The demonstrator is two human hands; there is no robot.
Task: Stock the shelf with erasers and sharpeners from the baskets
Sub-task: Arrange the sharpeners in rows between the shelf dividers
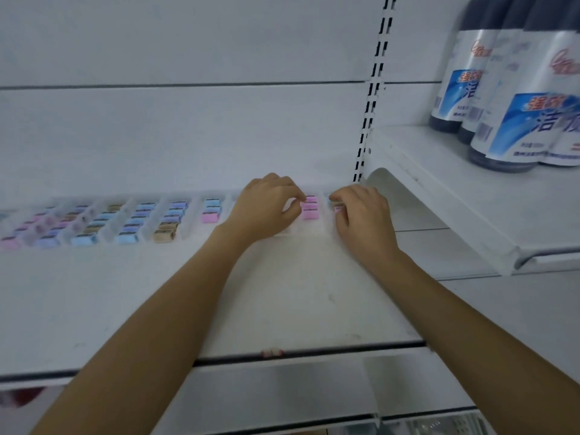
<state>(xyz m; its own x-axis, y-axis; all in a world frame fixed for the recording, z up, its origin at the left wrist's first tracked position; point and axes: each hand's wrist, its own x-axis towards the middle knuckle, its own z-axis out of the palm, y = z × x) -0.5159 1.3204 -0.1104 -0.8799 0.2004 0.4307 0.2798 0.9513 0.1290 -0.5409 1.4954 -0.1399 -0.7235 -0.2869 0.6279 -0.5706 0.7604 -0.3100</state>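
Observation:
Several rows of small pastel sharpeners (131,219) in pink, blue, purple and tan lie in clear dividers at the back of the white shelf (282,302). My left hand (266,208) rests curled beside a short column of pink sharpeners (310,208), its fingertips touching them. To the right, my right hand (361,211) curls over a pink and a blue piece (336,205), mostly hiding them. Whether either hand grips a piece is hidden by the fingers. No basket is in view.
A short column of blue and pink sharpeners (212,210) lies left of my left hand. A higher shelf (470,196) at the right carries several dark bottles with blue-and-white labels (514,98). A slotted upright (372,98) runs up the back wall.

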